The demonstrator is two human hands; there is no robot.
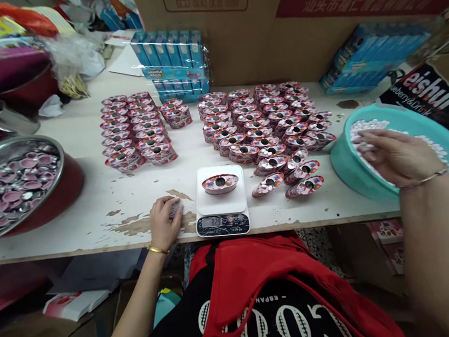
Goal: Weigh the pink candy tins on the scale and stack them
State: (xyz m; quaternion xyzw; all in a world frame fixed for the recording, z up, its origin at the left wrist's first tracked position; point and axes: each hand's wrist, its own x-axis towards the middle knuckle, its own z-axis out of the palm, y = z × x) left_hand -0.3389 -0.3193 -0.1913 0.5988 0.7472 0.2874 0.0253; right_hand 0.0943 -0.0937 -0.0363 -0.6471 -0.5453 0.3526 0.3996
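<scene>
My right hand (pixel 404 155) is over the turquoise tub (pixel 362 171), its fingers pinched together on small white candies (pixel 369 125). My left hand (pixel 165 219) rests on the table left of the scale, fingers curled in with the thumb across; a greyish spot shows between them, too unclear to name. On the white kitchen scale (pixel 222 206) stands one oval red-and-white pouch (pixel 220 183) with a dark round opening in its top. The scale's display (pixel 213 222) is lit, seeming to read 82.9. Many similar pouches (pixel 259 133) stand in rows behind; some near ones have white candies on their tops.
To the left stands a metal bowl (pixel 66 176) of pink and silver lids (pixel 10 197). More pouches (pixel 137 129) stand in columns at back left. Blue wrapped boxes (pixel 172 62) and another blue pack (pixel 374 56) lean near a large cardboard box (pixel 243 34). The table's front edge (pixel 293 225) is close.
</scene>
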